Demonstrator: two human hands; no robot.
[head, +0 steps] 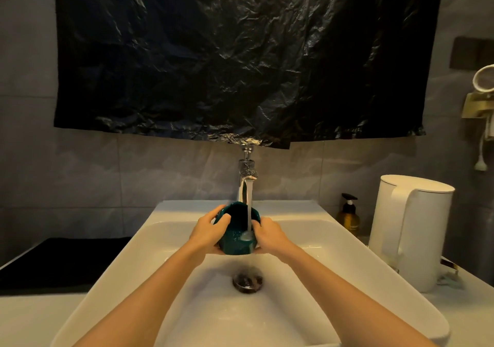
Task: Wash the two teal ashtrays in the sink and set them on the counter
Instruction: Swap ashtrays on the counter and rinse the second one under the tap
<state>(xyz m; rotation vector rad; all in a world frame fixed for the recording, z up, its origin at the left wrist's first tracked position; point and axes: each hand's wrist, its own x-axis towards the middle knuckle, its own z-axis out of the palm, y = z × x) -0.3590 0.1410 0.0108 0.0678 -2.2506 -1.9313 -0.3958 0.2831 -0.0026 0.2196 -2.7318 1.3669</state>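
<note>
One teal ashtray [235, 243] in view, tipped toward the camera, held up over the sink [165, 239] and right under the single faucet [247, 175], whose water stream [249, 213] is landing inside it! Two hands on it: left hand [207, 230] grips the left rim, fingers curled over the edge, right hand [270, 235] clasps the right side. One drain [248, 279] below; off right, one white kettle [411, 229], one amber pump bottle [348, 214]
</note>
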